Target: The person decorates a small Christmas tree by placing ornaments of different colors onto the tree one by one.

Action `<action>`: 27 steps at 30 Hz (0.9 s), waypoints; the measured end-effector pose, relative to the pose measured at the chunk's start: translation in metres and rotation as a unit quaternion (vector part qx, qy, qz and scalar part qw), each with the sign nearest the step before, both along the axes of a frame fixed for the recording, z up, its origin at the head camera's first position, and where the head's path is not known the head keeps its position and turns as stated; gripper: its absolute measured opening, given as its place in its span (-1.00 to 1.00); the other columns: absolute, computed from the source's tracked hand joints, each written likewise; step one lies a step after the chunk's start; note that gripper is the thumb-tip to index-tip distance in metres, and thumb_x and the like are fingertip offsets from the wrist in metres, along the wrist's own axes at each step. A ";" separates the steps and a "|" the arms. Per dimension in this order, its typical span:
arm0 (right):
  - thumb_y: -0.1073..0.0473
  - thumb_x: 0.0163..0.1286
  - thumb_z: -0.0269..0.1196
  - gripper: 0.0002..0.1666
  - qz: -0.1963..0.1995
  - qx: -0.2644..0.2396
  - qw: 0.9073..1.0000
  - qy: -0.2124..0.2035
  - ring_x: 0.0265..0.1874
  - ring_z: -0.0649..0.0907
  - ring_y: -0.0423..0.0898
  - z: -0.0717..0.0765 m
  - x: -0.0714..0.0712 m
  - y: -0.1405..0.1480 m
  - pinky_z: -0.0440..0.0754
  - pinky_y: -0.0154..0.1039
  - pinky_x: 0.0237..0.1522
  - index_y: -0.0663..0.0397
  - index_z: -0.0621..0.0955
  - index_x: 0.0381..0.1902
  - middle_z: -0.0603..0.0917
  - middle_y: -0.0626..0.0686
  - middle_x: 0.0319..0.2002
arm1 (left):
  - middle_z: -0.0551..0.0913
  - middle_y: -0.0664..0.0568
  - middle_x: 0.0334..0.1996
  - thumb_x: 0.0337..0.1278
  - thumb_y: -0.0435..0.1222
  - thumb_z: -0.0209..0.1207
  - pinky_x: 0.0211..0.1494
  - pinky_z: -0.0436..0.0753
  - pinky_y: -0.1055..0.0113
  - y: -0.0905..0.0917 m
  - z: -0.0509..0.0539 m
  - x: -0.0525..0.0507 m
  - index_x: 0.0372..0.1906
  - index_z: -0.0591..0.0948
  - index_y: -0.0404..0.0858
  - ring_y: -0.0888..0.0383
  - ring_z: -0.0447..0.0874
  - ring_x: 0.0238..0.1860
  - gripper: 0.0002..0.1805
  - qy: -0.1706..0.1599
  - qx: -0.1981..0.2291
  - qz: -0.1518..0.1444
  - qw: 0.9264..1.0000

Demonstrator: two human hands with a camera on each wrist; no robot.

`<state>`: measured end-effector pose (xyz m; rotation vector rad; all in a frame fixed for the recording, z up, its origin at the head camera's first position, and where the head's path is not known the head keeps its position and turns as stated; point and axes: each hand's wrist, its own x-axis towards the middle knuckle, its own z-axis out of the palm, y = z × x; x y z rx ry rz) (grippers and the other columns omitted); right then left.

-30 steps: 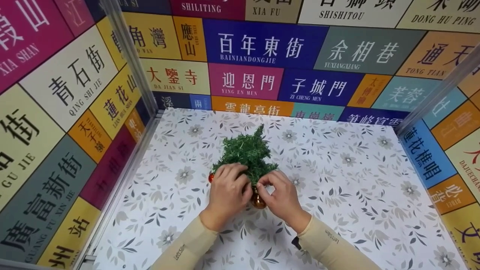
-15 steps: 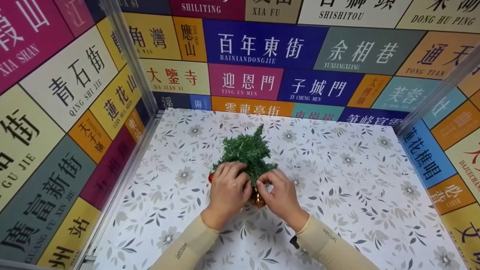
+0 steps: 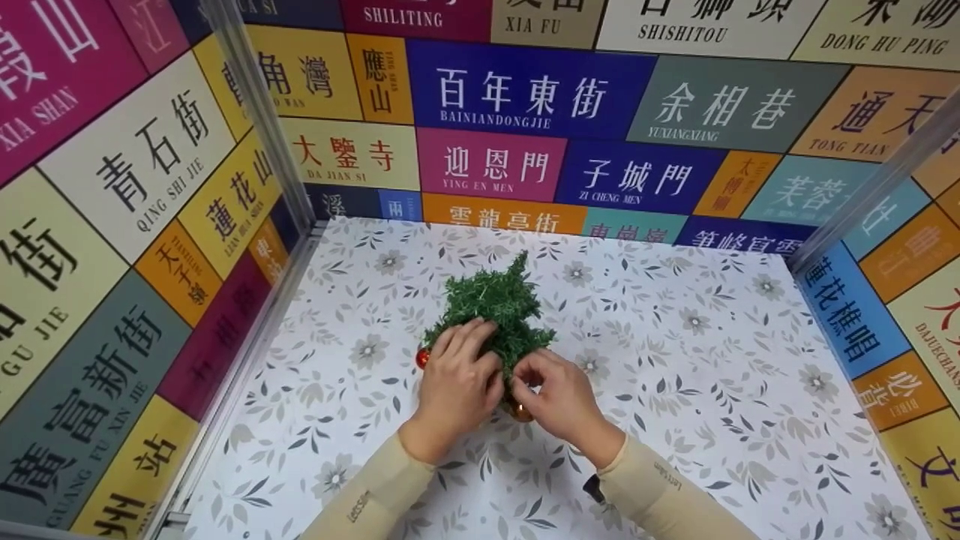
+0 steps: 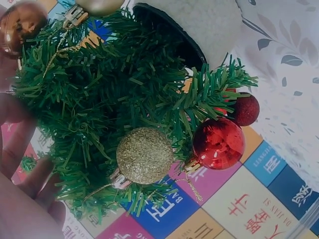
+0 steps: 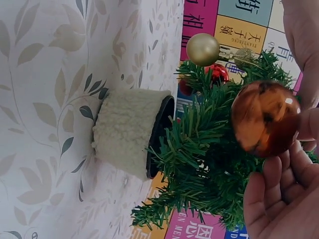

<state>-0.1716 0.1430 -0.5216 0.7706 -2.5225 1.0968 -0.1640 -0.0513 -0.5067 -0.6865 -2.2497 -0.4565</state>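
A small green Christmas tree stands on the patterned tabletop in a pale, fuzzy-covered pot. My left hand grips among its lower branches on the near side, fingers reaching into the needles. Close beside it, my right hand pinches at the top of a shiny copper Christmas ball, which hangs at the tree's front. The fingertips hide the ball's loop and the exact branch. A glittery gold ball, a shiny red ball and a dark red glitter ball hang on other branches.
A smooth gold ball hangs on another side of the tree. White cloth with grey leaves and flowers covers the tabletop. Panels printed with coloured place-name signs enclose the back and sides.
My right hand has shifted slightly down, and its fingers now cover more of the copper ball. My left fingers have moved a little on the branches. The tree stays in place.
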 end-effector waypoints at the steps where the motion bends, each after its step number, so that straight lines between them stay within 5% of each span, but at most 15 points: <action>1: 0.22 0.27 0.32 -0.79 0.002 -0.001 1.000 -0.003 -0.43 0.60 -0.28 0.000 0.000 0.000 0.59 -0.30 -0.39 -0.29 0.58 -0.41 0.54 -0.32 -0.39 | 0.57 -0.16 0.21 -0.01 -0.29 0.22 0.37 0.32 0.00 0.000 0.000 0.000 -0.54 0.63 -0.22 -0.11 0.45 0.28 -0.89 0.000 0.002 -0.002 1.000; 8: 0.18 0.32 0.32 -0.82 -0.006 -0.014 1.000 0.013 -0.32 0.59 -0.32 0.000 -0.001 0.001 0.63 -0.28 -0.26 -0.30 0.61 -0.38 0.54 -0.35 -0.36 | 0.58 -0.15 0.20 -0.02 -0.28 0.22 0.36 0.33 -0.01 0.000 0.001 0.000 -0.55 0.62 -0.20 -0.10 0.46 0.27 -0.89 0.000 0.003 -0.001 1.000; 27: 0.21 0.26 0.34 -0.86 -0.011 -0.026 0.998 0.049 -0.33 0.58 -0.29 0.000 -0.002 0.005 0.60 -0.24 -0.30 -0.22 0.64 -0.38 0.58 -0.29 -0.35 | 0.59 -0.15 0.18 0.02 -0.28 0.22 0.37 0.31 0.00 -0.002 0.003 0.002 -0.56 0.61 -0.20 -0.09 0.44 0.29 -0.86 -0.005 0.010 -0.010 1.000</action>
